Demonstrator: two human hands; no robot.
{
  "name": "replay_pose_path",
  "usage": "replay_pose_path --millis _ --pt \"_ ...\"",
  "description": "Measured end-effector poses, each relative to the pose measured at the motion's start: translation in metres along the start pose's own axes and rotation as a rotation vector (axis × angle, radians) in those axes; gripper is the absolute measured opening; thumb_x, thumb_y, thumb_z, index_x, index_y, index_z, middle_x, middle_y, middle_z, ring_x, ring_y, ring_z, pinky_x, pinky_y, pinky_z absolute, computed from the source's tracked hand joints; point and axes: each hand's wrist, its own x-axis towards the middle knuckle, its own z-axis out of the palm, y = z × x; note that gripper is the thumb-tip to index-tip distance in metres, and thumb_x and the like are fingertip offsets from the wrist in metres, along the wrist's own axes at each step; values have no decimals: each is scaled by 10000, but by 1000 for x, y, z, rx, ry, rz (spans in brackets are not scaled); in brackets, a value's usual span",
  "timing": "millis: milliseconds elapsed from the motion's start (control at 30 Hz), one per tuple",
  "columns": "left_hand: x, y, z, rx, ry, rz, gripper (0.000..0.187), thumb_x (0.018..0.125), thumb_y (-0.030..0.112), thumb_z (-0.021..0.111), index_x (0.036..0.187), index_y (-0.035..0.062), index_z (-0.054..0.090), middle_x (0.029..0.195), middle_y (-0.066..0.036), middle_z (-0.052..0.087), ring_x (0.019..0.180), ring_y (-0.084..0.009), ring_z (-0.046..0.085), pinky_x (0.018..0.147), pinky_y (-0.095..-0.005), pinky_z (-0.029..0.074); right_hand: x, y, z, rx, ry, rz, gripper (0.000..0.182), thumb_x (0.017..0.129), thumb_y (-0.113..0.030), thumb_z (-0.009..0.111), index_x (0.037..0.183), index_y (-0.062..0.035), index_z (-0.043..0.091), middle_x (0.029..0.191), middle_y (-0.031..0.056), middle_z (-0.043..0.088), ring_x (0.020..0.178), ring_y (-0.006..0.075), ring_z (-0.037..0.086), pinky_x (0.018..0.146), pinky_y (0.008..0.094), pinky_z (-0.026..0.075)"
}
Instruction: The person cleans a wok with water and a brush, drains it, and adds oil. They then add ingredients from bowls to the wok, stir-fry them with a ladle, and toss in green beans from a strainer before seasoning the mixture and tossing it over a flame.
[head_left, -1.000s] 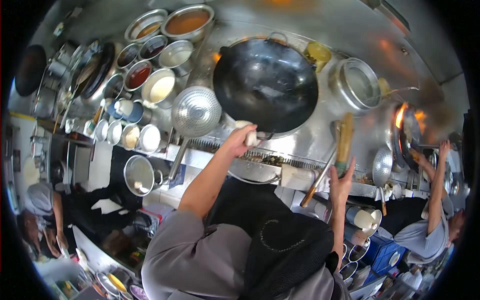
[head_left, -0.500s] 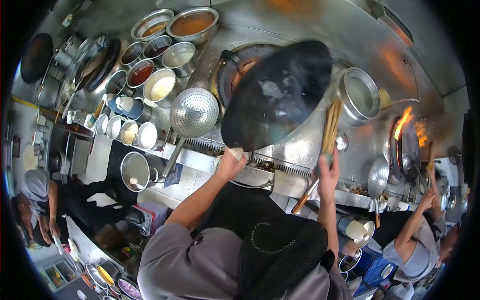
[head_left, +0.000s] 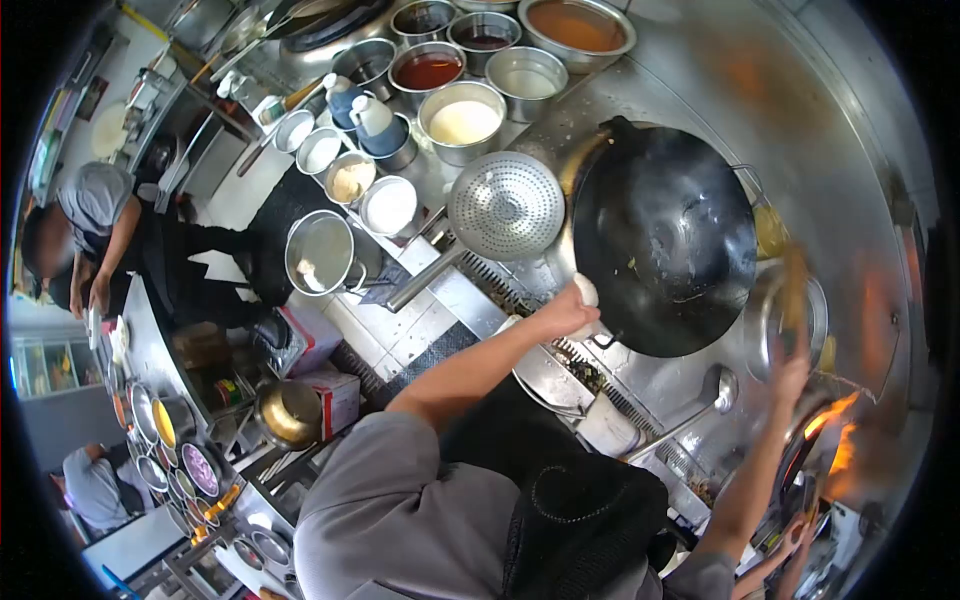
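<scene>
A large black wok (head_left: 665,240) sits level over the stove, its inside dark and wet-looking with small bits in it. My left hand (head_left: 567,312) is closed round a pale cloth (head_left: 586,290) at the wok's near rim, by its small loop handle. Off to the right, my right hand (head_left: 790,372) grips a bamboo brush (head_left: 794,290), blurred, over a round metal pot (head_left: 762,325). A ladle (head_left: 722,388) lies on the steel counter between my arms. The perforated strainer (head_left: 507,205) rests left of the wok.
Bowls of sauce, such as the red one (head_left: 428,70), stand beyond the strainer. Flames (head_left: 832,415) rise from a burner at the right, near a co-worker's arms (head_left: 785,550). Another person (head_left: 95,215) stands at the far left. A steel pot (head_left: 320,252) is left of the strainer.
The wok has come down from a steep tilt to lie level on the stove. My right hand has moved outward with the brush. The whole view has turned.
</scene>
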Motion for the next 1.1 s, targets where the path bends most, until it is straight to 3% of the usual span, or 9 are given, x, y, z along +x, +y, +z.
replay_pose_path --millis 167,267,433,567,633,700,800,967,1100 --pt "20 -35 19 -230 148 -190 634 805 142 715 1298 -111 409 1138 -184 598 1006 -242 609 826 -356 516 132 -91 11 378 482 548 687 950 -288 673 1509 -45 355 1379 226 545 1151 314 594 1009 386 452" --pt "8 -24 23 -429 139 -176 783 815 113 693 1421 -74 235 1233 -181 526 1074 -238 575 890 -340 504 140 -125 130 33 673 369 726 957 -253 645 1515 17 268 1444 264 440 1265 306 488 1092 418 371" --pt "5 -11 10 -393 126 -68 670 833 96 647 1378 -54 287 1227 -176 507 1070 -252 540 944 -369 465 83 -298 161 817 -624 535 842 873 -239 729 1563 -107 265 775 96 651 516 150 571 559 325 530" --pt "2 -8 3 -519 114 -18 581 860 107 644 1332 -30 335 1182 -144 528 1019 -208 554 897 -354 481 60 -237 85 1009 -1356 497 882 848 -289 757 1575 -240 260 940 82 697 786 184 658 651 338 576" --pt "0 1 3 -600 95 -6 560 862 102 638 1324 -27 349 1180 -147 533 1028 -211 552 895 -354 482 73 -164 72 424 -1402 368 867 847 -300 757 1567 -246 278 1051 130 713 952 217 675 714 354 585" --pt "-1 -3 4 -453 145 12 565 855 89 628 1329 -33 346 1203 -160 534 1052 -233 554 919 -361 473 59 -87 98 -143 -769 234 794 855 -304 738 1538 -247 336 1104 197 704 1000 284 691 753 389 579" --pt "5 -6 10 -315 185 55 573 842 72 613 1325 -52 330 1203 -189 531 1077 -268 555 962 -371 452 55 -129 138 217 48 490 697 870 -306 705 1486 -214 393 1108 244 685 1006 353 686 796 453 558" --pt "6 -6 7 -228 179 -24 530 844 78 612 1284 -60 350 1160 -197 546 1041 -257 558 943 -381 454 32 -250 103 856 -1065 449 802 849 -388 746 1518 -155 369 1242 148 656 902 208 664 716 349 579" --pt "7 -28 7 -188 183 119 443 900 92 604 1268 8 373 1088 -115 546 927 -185 566 806 -338 506 48 -130 60 604 -1465 547 792 781 -396 810 1485 -332 451 1232 21 658 1006 192 625 679 318 583"
